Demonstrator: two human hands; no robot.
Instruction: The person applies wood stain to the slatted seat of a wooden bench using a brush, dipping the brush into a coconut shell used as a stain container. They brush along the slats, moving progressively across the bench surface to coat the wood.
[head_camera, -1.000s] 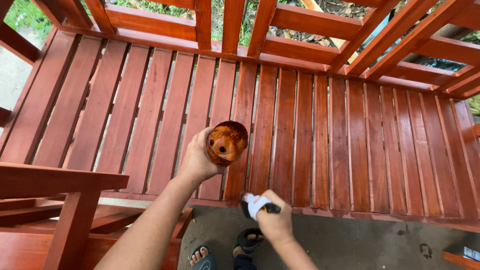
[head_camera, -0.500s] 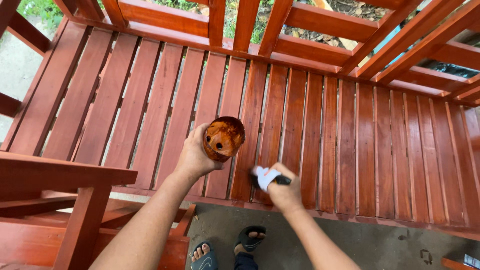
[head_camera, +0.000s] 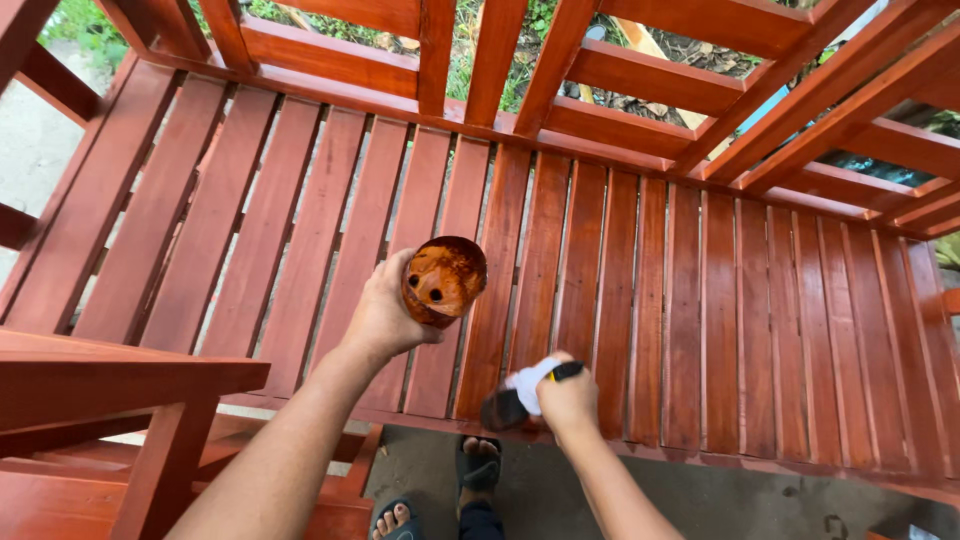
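My left hand (head_camera: 383, 315) holds a small round can (head_camera: 443, 281) of reddish-brown varnish, tilted so that its open inside shows, above the slatted seat of a red-brown wooden bench (head_camera: 720, 300). My right hand (head_camera: 565, 398) grips a paintbrush (head_camera: 510, 402) whose handle is wrapped in white cloth. The dark bristles point left and down, at the front edge of the seat slats. The two hands are a short way apart, the can above and left of the brush.
The bench's backrest rails (head_camera: 620, 70) run along the top, with grass and ground behind them. A wooden armrest (head_camera: 110, 375) juts out at the lower left. My sandalled feet (head_camera: 478, 470) stand on the grey concrete floor below the seat edge.
My right hand with the brush has moved up from below the seat edge onto the front slats. The view has shifted slightly; the can stays in my left hand.
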